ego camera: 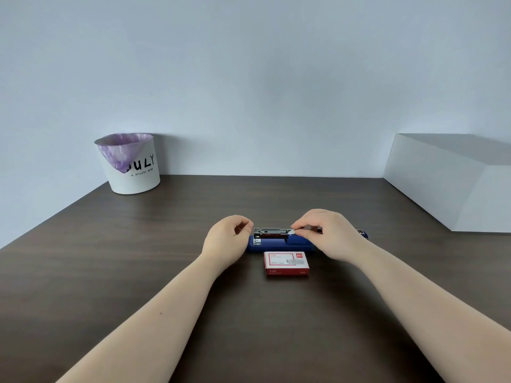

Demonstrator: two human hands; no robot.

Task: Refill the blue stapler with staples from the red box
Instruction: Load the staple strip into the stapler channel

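Note:
The blue stapler (279, 244) lies on the dark table, opened flat, its metal staple channel (269, 231) exposed and its lid end (362, 233) sticking out to the right. My right hand (326, 233) rests over the channel's right part, fingertips pinching a small silvery strip of staples (292, 231) at the channel. My left hand (229, 239) sits just left of the stapler's front end, fingers curled, apparently holding nothing. The red staple box (286, 263) lies closed on the table just in front of the stapler.
A white bin (132, 172) with a purple liner stands at the back left by the wall. A white box-shaped block (448, 183) occupies the right back corner. The dark wood table (166, 258) stretches toward me.

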